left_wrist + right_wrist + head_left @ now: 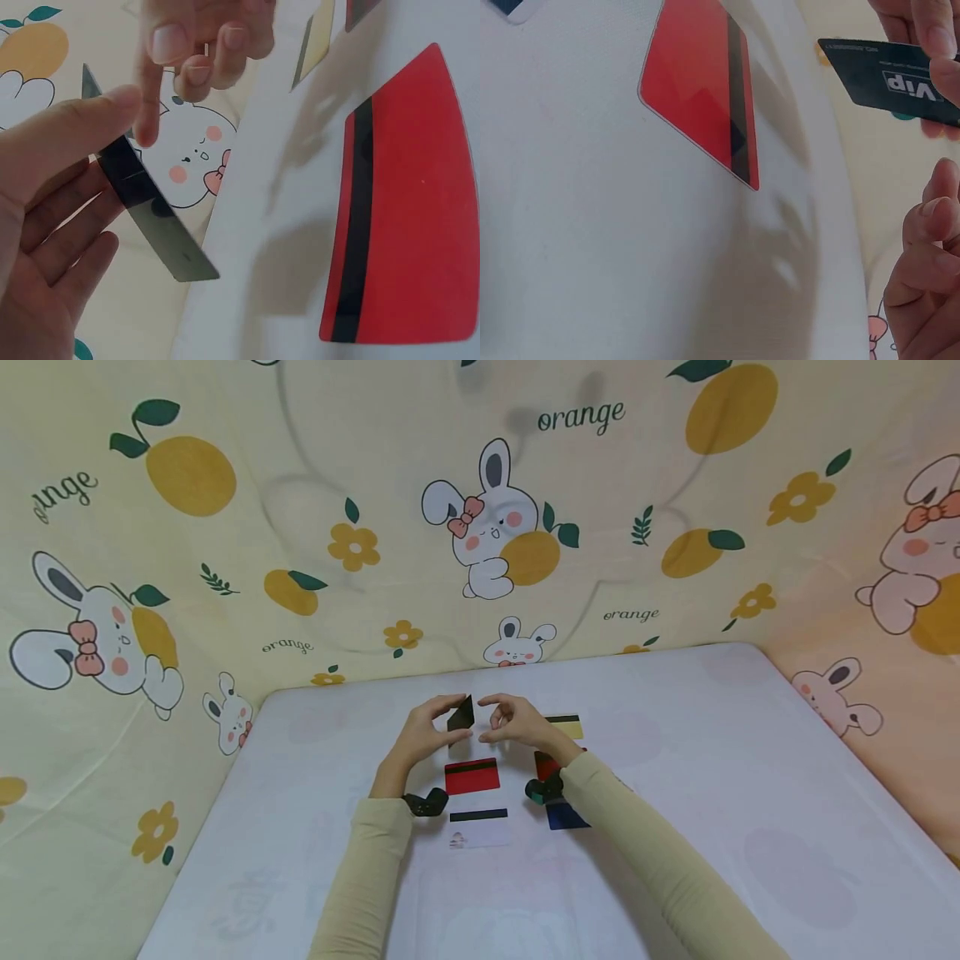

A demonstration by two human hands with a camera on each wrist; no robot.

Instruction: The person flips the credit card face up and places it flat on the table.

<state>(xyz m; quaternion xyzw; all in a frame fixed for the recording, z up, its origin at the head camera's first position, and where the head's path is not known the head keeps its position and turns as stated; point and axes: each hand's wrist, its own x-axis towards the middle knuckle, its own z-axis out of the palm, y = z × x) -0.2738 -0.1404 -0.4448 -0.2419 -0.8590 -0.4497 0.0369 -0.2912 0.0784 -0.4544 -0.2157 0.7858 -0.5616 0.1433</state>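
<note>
Head: L grip (423, 735) pinches black card (461, 717) above desk (300, 760), toward far edge; R grip (519, 722) holds nothing, fingers just beside it. L wrist: card's thin — light pressure prob. best. R wrist: "Vip" face (885, 79) shows (partly covered); edge-only hold should help.

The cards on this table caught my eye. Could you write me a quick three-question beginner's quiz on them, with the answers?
1. What holds the dark card?
A) the right hand
B) the left hand
C) neither hand
2. True or false: the white card lies flat on the table.
3. Fill in: in the right wrist view, the large word on the dark card reads "___".

Key: 1 B; 2 true; 3 Vip.
</note>
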